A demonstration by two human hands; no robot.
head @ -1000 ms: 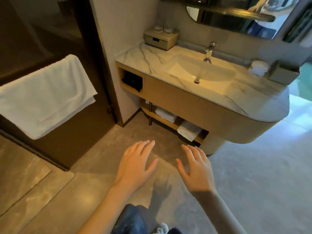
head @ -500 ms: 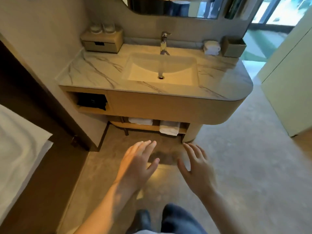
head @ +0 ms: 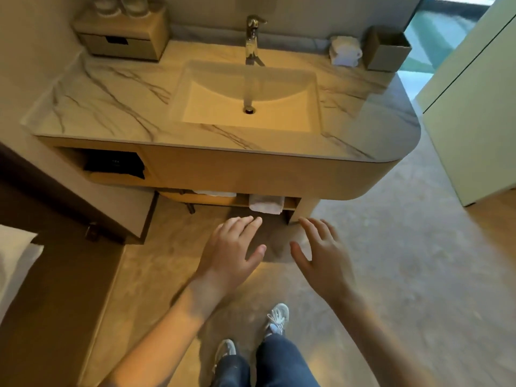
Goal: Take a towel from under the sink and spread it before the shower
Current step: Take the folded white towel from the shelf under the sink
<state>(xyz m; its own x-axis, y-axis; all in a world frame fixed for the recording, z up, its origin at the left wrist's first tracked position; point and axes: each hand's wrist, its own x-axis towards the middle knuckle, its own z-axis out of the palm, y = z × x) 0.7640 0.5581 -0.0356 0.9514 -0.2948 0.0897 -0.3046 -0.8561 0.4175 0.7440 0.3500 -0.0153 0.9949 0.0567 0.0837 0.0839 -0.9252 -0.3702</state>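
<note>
The fingers (head: 252,220) of the left hand (head: 229,255) are stretched out and a little apart, holding nothing, and those of the right hand (head: 324,258) are spread the same way, also bare; both hands hover palm-down above the floor (head: 391,261) just in front of the sink (head: 248,99). Compared with a second ago, the view has swung round from the shower side, where a hanging towel filled the left, to face the sink squarely, and the person has stepped closer, so the counter (head: 111,107) now fills the upper picture and the shoes (head: 276,317) stand in front of it. The folded towel (head: 266,203) lies on the low shelf (head: 212,199) under the sink, its front edge drooping over the shelf's lip, just beyond the fingertips as seen from here; a second, flatter towel (head: 216,193) lies left of it on the same shelf. Nothing is picked up yet. The approach seems finished, so what probably remains is to bend down and reach under the sink.
</note>
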